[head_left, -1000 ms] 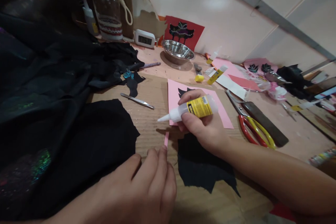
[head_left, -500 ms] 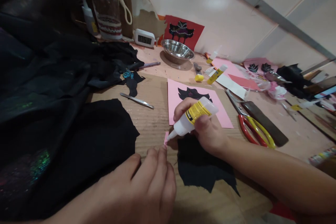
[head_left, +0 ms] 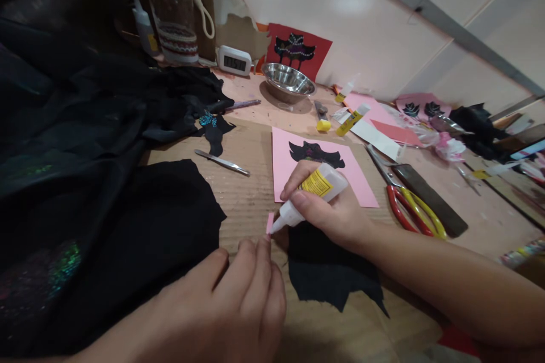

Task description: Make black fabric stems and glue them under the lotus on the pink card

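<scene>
My right hand (head_left: 327, 204) grips a white glue bottle (head_left: 317, 187) with a yellow label, tilted so its nozzle points down and left. The nozzle tip touches or nearly touches a small pink paper strip (head_left: 269, 222). My left hand (head_left: 238, 295) is closed, its fingertips on the lower end of that strip over the cardboard sheet (head_left: 247, 204); the thumb is mostly hidden. Behind the bottle lies a pink card (head_left: 283, 176) with a black cut-out (head_left: 317, 154) on it. A black fabric scrap (head_left: 332, 272) lies under my right hand and wrist.
Tweezers (head_left: 222, 163) lie at the left, near black cloth (head_left: 174, 198). Red-and-yellow-handled scissors (head_left: 409, 204) rest at the right. A metal bowl (head_left: 288, 82), a glue stick (head_left: 353, 120), a digital timer (head_left: 234, 61) and a glass bottle (head_left: 176, 22) stand farther back.
The glue bottle's nozzle has moved slightly down along the strip, closer to my left fingertips. My right thumb sits differently on the bottle; my left hand stays put.
</scene>
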{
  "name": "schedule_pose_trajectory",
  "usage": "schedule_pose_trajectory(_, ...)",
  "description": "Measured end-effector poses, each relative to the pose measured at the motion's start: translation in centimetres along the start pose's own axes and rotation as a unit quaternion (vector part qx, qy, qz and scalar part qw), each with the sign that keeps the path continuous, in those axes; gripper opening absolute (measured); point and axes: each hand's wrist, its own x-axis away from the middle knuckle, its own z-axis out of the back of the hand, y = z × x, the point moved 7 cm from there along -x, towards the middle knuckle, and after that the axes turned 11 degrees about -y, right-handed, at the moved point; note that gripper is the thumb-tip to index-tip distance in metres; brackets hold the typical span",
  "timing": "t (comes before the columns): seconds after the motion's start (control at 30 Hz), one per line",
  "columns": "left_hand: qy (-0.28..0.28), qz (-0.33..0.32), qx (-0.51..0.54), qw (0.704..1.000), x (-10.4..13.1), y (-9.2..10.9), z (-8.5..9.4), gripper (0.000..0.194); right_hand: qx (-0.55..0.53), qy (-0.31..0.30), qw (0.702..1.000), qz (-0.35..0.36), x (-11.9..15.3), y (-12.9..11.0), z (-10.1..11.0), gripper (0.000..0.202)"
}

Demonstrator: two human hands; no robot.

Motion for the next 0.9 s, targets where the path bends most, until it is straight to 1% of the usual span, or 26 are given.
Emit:
schedule_pose_trajectory(0.1, 0.003, 0.01, -0.004, 1.0, 0.1, 0.1, 0.0, 0.029, -0.018, 0.01, 1.0, -0.015, 0.1, 0.4, 0.1, 0.036)
schedule_pose_trajectory(0.2, 0.007, 0.026, 0.003, 1.0, 0.0, 0.1, -0.1, 0.029, -0.06, 0.019, 0.998, -0.028, 0.0, 1.1, 0.1, 0.039)
schedule_pose_trajectory(0.27, 0.012, 0.018, 0.003, 1.0, -0.2, 0.1, 0.0, 0.029, -0.087, 0.022, 0.995, -0.036, 0.0, 1.6, 0.1, 0.041)
schedule_pose_trajectory(0.4, -0.006, -0.001, -0.004, 1.0, -0.1, 0.0, -0.1, 0.029, -0.115, 0.035, 0.991, -0.06, 0.0, 2.4, 0.3, 0.045)
schedule_pose_trajectory(0.57, -0.011, -0.005, 0.0, 1.0, -0.2, 0.0, -0.1, 0.031, -0.123, 0.038, 0.989, -0.076, -0.1, 2.5, 0.2, 0.048)
schedule_pose_trajectory(0.73, 0.004, 0.011, 0.007, 1.0, -0.4, -0.1, -0.2, 0.027, -0.11, 0.011, 0.99, -0.084, -0.1, 2.5, -0.1, 0.046)
schedule_pose_trajectory(0.9, -0.001, 0.009, 0.021, 1.0, -0.4, -0.1, -0.3, 0.025, -0.102, 0.004, 0.992, -0.08, -0.1, 2.4, -0.2, 0.045)
